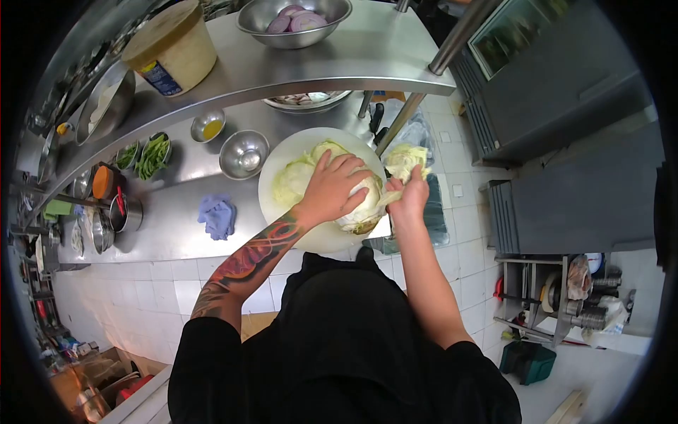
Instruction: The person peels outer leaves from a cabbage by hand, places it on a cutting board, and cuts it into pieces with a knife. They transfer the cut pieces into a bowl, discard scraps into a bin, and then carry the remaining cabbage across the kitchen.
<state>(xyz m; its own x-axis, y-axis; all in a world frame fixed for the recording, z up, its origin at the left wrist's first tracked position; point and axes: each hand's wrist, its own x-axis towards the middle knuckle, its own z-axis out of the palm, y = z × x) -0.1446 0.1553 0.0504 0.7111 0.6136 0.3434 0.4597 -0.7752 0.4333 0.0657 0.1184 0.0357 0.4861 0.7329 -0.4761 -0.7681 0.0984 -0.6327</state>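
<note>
My left hand point(330, 187) lies over a pale cabbage head point(361, 218), fingers curved round its top, holding it on a round white cutting board point(337, 239). Pale green cabbage leaves point(291, 182) lie on the board, to the left of and beyond that hand. Past the board's right edge, my right hand point(411, 198) is closed on a crumpled cabbage leaf point(406, 161). Part of the cabbage head is hidden beneath my left hand.
An empty metal bowl point(244, 155), a small bowl of yellow liquid point(212, 128) and a blue cloth point(217, 216) are left of the board. A steel shelf point(381, 42) overhangs the counter, carrying a bowl of cut onions point(295, 35). Knife handles point(377, 116) stand near its post.
</note>
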